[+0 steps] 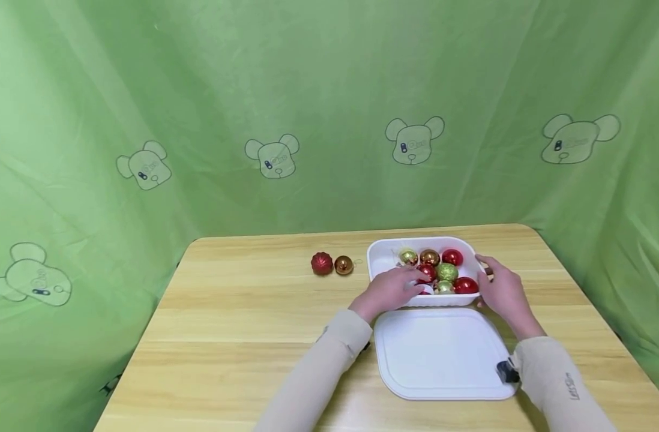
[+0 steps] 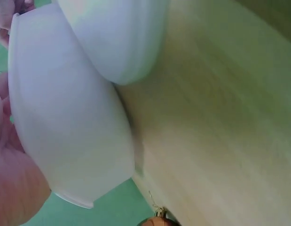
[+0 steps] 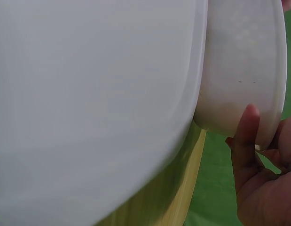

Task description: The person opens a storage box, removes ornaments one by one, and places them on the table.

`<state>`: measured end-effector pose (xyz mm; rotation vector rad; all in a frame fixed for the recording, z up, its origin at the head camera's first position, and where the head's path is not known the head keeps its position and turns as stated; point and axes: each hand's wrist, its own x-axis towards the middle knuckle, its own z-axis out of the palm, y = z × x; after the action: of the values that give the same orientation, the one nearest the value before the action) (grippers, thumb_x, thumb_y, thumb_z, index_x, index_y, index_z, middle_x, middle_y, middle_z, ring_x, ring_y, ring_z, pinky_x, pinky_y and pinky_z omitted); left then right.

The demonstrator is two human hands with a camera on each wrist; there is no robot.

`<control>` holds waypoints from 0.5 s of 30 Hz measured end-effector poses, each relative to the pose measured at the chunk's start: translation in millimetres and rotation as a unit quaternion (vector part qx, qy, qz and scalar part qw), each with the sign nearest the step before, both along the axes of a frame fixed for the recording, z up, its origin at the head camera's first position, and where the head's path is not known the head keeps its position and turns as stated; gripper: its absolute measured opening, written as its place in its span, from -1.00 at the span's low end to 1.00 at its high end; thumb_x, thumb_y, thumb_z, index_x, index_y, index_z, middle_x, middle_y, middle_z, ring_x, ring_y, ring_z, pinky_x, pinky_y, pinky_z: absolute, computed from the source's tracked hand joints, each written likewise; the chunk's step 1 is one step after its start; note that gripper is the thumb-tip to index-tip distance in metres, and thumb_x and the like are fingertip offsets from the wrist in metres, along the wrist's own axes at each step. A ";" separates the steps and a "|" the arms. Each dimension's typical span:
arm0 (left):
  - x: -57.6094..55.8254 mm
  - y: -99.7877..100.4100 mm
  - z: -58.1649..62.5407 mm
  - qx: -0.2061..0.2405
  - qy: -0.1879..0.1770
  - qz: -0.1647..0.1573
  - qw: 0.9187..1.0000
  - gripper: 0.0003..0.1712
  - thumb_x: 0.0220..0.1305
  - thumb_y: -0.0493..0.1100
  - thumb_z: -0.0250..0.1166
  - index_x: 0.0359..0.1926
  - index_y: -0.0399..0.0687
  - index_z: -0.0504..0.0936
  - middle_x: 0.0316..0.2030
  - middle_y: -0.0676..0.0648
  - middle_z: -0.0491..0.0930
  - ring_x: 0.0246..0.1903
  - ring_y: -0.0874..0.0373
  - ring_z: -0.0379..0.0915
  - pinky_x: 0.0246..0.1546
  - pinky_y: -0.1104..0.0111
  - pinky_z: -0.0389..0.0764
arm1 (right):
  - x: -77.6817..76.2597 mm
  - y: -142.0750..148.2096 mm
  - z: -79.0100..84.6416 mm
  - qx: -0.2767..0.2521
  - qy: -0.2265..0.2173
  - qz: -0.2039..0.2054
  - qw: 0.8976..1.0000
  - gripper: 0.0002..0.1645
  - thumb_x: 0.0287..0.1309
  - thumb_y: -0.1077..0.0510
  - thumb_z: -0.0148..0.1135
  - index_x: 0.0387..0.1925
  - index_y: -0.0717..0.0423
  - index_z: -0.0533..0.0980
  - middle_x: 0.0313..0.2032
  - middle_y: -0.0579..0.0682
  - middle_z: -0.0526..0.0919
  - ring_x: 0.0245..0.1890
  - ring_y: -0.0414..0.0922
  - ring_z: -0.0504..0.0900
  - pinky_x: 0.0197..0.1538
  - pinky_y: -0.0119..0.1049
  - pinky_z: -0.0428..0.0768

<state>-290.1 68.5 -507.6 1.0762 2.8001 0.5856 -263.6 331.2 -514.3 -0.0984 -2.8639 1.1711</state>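
Gripping the white rectangular plastic tub (image 1: 380,255) from both ends, the person's hands sat right of centre in the head view, on the light wooden counter (image 1: 243,324). The left hand (image 1: 390,290) lay over the tub's near left corner, its fingers (image 1: 416,282) curled over the rim and reaching in among the shiny round ornaments; whether they pinched one could not be told. In the left wrist view that hand (image 2: 16,183) pressed against the tub's outer wall (image 2: 70,127) at the left edge of the frame. The right hand (image 1: 501,292) held the tub's right end, fingers spread moderately wide along the wall; the right wrist view showed its thumb (image 3: 246,136) laid flat on the wall (image 3: 239,70) and the other fingers hooked behind the rim at lower right.

Inside the tub lay red, gold and glittery green baubles (image 1: 447,272), packed toward its right half. Just below the tub in the frame, touching its near edge, lay the flat white plastic lid (image 1: 437,354). To the left of the tub, near but apart from it, a ribbed dark red bauble (image 1: 321,263) and a smooth copper bauble (image 1: 343,264) sat side by side on the counter. Green cloth with bear prints (image 1: 329,120) filled the upper frame.
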 end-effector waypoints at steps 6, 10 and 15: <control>-2.0 1.5 -0.5 -0.050 0.010 -0.030 0.998 -0.52 0.70 0.08 -0.19 0.38 0.32 0.53 0.46 0.12 0.42 0.44 0.21 0.35 0.43 0.30 0.44 | -2.0 2.0 0.8 0.007 0.003 0.003 1.000 -0.34 0.54 0.21 -0.13 0.56 0.29 0.11 0.15 0.54 0.44 -0.60 -0.06 0.65 -0.61 -0.24 0.66; -2.1 0.1 -0.4 -0.040 0.013 -0.032 0.999 -0.59 0.69 0.07 -0.16 0.23 0.25 0.58 0.25 0.15 0.59 0.18 0.29 0.56 0.21 0.42 0.57 | -1.7 0.7 1.0 0.010 0.001 0.004 1.000 -0.34 0.54 0.21 -0.12 0.56 0.29 0.11 0.14 0.53 0.44 -0.60 -0.06 0.65 -0.60 -0.23 0.66; -1.4 -1.0 0.6 -0.029 0.015 -0.035 0.999 -0.63 0.68 0.05 -0.13 0.14 0.19 0.60 0.04 0.17 0.64 -0.07 0.33 0.59 0.03 0.48 0.59 | -1.6 0.3 0.0 0.014 0.001 0.002 1.000 -0.34 0.54 0.21 -0.12 0.56 0.29 0.12 0.14 0.53 0.45 -0.61 -0.05 0.65 -0.62 -0.25 0.64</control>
<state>-291.5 67.5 -507.0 1.1763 2.7720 0.4808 -265.2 331.5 -514.3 -0.0919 -2.8786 1.1321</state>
